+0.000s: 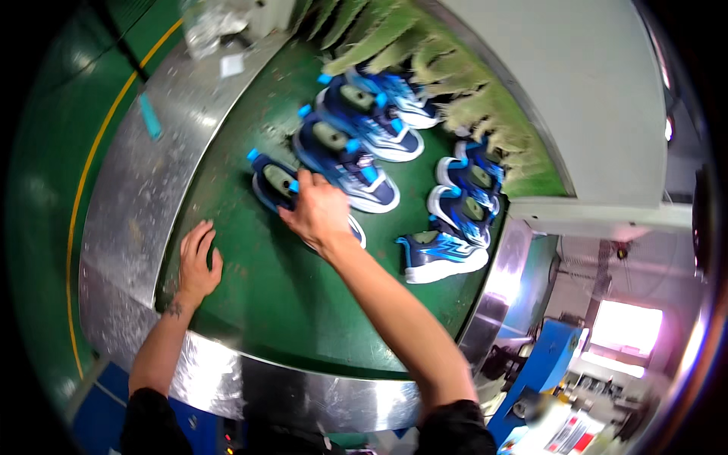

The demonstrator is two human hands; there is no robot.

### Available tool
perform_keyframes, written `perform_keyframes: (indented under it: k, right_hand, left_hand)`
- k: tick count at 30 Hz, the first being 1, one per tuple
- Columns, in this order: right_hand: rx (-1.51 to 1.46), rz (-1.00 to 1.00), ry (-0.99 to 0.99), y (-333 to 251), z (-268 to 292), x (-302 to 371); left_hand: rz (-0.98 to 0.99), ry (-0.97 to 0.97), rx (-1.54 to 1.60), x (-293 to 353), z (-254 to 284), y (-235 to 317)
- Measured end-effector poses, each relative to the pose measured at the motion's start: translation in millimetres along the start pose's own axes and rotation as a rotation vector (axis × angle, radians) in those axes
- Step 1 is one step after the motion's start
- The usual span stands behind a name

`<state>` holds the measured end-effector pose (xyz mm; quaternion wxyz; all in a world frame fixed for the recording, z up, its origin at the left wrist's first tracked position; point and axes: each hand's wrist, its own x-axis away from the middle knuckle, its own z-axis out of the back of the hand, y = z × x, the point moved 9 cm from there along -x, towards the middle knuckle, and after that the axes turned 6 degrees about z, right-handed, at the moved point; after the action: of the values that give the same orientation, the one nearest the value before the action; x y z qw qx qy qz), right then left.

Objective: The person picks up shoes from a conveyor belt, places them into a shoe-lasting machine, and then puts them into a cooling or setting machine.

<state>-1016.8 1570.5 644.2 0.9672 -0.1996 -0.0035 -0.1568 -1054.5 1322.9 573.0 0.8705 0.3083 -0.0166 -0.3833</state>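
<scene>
My right hand (322, 211) reaches over the nearest navy and blue sneaker (267, 182) of the left row, its fingers closed on the upper by the tongue. The hand covers the shoe's middle, while a blue heel tab and white toe edge show on either side. My left hand (199, 262) holds nothing; its fingers are stretched out and slightly apart near the left edge of the green surface (258, 303). Just beyond the gripped shoe sits a like sneaker (341, 163), with another (368, 121) behind it.
Several matching sneakers (444, 256) stand in a second row on the right, the closest lying at a different angle. Ragged green strips (485, 121) hang at the far opening. A metal rim (144, 220) borders the surface; a clear plastic bag (208, 30) lies at its far left.
</scene>
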Motion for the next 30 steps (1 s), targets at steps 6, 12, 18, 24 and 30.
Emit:
perform_keyframes:
  k: [6, 12, 18, 24, 30]
  right_hand:
    - [-0.624, -0.387, 0.064, -25.4, 9.7, 184.5]
    - [-0.891, -0.603, 0.223, -75.2, 139.9, 432.3]
    - [-0.067, 0.263, 0.653, -192.7, 288.4, 525.1]
    - [-0.967, -0.256, 0.996, -190.5, 166.4, 660.8]
    - [-0.995, -0.565, 1.349, -175.4, 146.7, 944.4]
  left_hand:
    - [0.090, 0.008, -0.005, 27.7, -2.3, -29.2]
    - [0.544, -0.923, 0.823, 45.0, -31.7, 88.1]
    - [0.538, -1.626, 1.481, 162.0, 107.4, 402.2]
    - [0.193, -1.653, 1.413, 259.5, 89.8, 523.2]
    - [-0.091, -1.809, 1.086, 510.3, 29.7, 622.8]
